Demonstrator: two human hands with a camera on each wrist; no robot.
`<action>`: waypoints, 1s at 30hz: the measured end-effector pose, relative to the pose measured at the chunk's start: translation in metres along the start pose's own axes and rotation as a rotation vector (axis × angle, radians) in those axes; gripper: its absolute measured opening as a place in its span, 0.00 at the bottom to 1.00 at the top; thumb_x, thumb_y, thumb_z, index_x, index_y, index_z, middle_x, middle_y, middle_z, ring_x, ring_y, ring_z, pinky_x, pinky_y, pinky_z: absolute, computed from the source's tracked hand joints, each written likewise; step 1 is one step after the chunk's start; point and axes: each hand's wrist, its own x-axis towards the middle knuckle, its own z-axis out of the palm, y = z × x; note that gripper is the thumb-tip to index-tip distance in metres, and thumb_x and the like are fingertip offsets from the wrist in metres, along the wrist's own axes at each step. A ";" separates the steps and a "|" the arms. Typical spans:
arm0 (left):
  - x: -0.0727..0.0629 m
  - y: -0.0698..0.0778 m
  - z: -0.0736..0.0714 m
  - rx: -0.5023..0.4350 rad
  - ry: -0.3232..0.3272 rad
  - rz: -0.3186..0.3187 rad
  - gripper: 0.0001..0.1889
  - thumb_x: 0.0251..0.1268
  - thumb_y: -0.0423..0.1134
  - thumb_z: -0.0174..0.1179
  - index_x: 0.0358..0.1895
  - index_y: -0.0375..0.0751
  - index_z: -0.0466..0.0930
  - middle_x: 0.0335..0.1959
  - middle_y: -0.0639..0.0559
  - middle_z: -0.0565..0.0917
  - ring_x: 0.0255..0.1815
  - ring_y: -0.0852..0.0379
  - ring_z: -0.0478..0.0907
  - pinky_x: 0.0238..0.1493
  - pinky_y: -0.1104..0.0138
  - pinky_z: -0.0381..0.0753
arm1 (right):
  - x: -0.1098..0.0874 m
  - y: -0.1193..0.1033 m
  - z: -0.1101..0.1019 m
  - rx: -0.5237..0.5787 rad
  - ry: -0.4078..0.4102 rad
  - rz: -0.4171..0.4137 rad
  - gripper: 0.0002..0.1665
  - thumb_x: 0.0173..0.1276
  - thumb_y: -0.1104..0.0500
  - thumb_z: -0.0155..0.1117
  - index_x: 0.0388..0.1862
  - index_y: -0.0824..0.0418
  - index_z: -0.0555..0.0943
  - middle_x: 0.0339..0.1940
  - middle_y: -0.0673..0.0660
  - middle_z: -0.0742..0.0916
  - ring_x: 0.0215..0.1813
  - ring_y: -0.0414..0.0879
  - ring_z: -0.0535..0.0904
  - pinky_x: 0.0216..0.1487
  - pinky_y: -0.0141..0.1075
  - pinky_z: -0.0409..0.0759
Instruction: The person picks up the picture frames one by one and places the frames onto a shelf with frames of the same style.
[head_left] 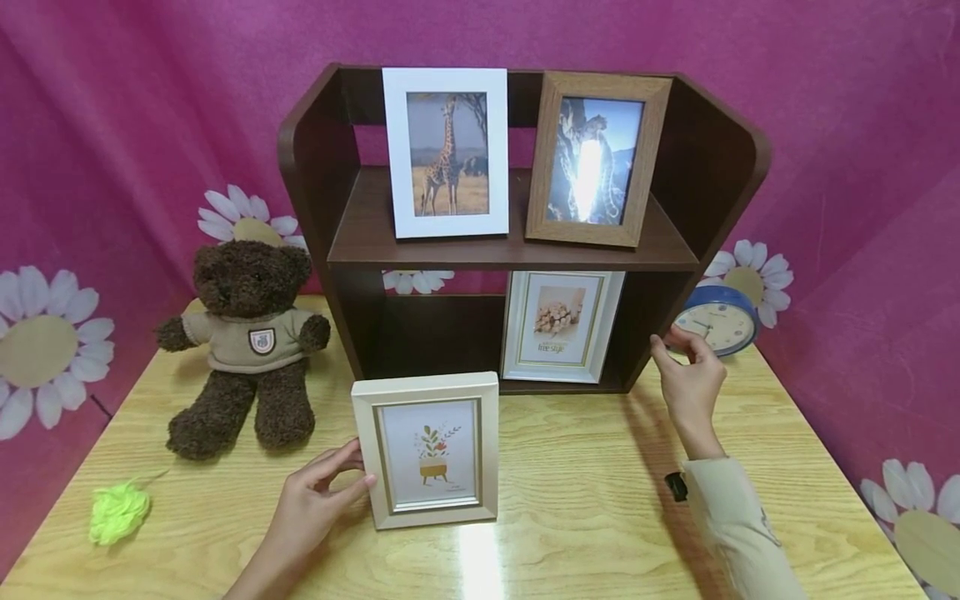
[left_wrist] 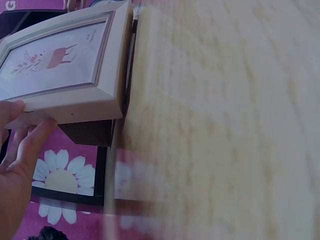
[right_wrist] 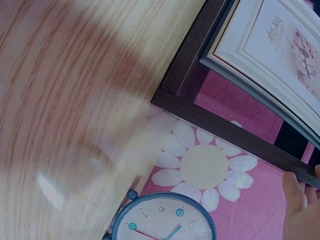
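My left hand holds the left edge of a cream picture frame between thumb and fingers. This frame, with a potted-plant print, stands on the table in front of the dark brown shelf. In the left wrist view, the thumb and fingers grip the side of the cream frame. My right hand grips the front edge of the shelf's right side panel, as the right wrist view also shows at the dark panel. A blue clock stands just beyond that hand.
On the upper level stand a white giraffe frame and a wooden frame. A white flower-print frame stands below, at right. To the left, a brown teddy bear sits behind a green mesh puff. Pink curtain hangs behind.
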 end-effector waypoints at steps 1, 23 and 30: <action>0.000 0.000 0.000 0.015 0.005 -0.016 0.28 0.42 0.10 0.61 0.53 0.25 0.75 0.44 0.62 0.83 0.42 0.68 0.80 0.49 0.76 0.80 | 0.000 0.001 0.000 0.000 0.000 0.000 0.14 0.58 0.70 0.67 0.43 0.77 0.81 0.24 0.28 0.79 0.32 0.23 0.75 0.43 0.16 0.72; 0.030 0.006 -0.001 0.125 0.023 -0.103 0.25 0.45 0.14 0.64 0.52 0.16 0.73 0.39 0.69 0.82 0.41 0.71 0.80 0.50 0.78 0.78 | -0.001 -0.005 0.000 0.018 -0.009 -0.013 0.14 0.58 0.71 0.65 0.42 0.79 0.80 0.25 0.29 0.80 0.33 0.27 0.76 0.41 0.15 0.73; 0.046 0.003 -0.006 0.207 0.011 -0.056 0.25 0.47 0.17 0.66 0.53 0.18 0.74 0.39 0.44 0.85 0.41 0.73 0.79 0.50 0.80 0.77 | -0.001 -0.005 -0.001 0.017 -0.008 -0.012 0.14 0.58 0.71 0.65 0.42 0.79 0.80 0.24 0.29 0.79 0.33 0.27 0.76 0.41 0.15 0.72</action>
